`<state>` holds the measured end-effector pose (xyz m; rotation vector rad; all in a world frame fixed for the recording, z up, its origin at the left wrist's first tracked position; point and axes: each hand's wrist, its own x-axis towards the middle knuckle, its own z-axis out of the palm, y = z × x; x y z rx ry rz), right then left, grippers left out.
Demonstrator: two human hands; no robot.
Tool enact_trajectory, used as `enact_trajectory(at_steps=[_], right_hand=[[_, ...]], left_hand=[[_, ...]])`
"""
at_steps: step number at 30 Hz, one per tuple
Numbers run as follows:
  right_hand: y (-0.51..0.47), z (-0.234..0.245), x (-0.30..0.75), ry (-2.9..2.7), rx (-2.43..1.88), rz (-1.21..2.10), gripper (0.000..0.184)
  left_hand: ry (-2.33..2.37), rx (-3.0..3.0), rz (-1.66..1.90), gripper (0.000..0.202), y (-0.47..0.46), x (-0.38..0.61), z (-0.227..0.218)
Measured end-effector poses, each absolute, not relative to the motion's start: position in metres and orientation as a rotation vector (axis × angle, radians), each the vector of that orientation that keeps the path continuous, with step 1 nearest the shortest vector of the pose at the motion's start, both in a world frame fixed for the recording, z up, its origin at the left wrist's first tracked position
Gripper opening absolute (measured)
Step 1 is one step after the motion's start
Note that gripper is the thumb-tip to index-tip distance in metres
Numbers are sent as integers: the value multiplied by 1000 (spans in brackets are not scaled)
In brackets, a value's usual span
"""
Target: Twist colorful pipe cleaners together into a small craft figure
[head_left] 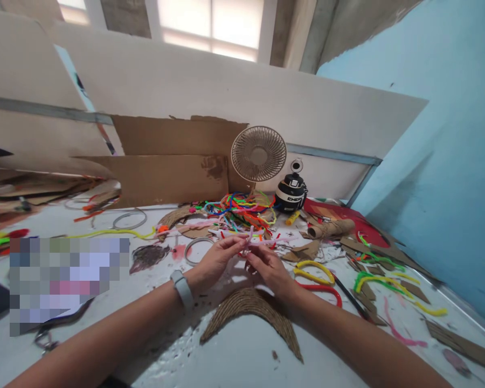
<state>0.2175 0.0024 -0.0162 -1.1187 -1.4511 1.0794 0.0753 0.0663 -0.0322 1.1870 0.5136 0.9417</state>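
Both hands meet over the middle of the white table. My left hand (222, 254), with a grey watch band on its wrist, pinches a pale pink pipe cleaner (262, 242). Close beside it, my right hand (269, 267) has its fingers curled on the same pipe cleaner, whose ends stick up and out to the right. Fingers partly hide where it is gripped. Just below the hands lies a brown crescent wrapped in cord (248, 302). A silvery ring (187, 250) rests left of my left hand, and yellow-handled and red-handled scissors (333, 275) lie right of my right hand.
A tangled heap of coloured pipe cleaners (242, 207) lies behind the hands. Farther back stand a round fan (259, 153) and a black-and-white bottle (291, 194). Cardboard scraps (461, 342) and green and yellow pipe cleaners (382, 283) are strewn on the right, near a blue wall.
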Motion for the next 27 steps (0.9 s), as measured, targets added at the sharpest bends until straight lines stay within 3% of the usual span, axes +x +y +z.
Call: enact_trajectory(at_steps=[7,15,20,27], right_hand=[[1,-18,217,-1337,-1109,1235,28],[0,-26,221,-1393,-1058,1481,30],[-3,-20,220,-1505,-1092,1473,28],[-3,-19,217,-1533,-1109,1340,25]], left_hand=[[567,1249,941,31,63,73,-27],[563,1867,840,36,67,61,-16],[443,1790,642,36,68,60,-21],[491,1754,669,39,67,65,-25]])
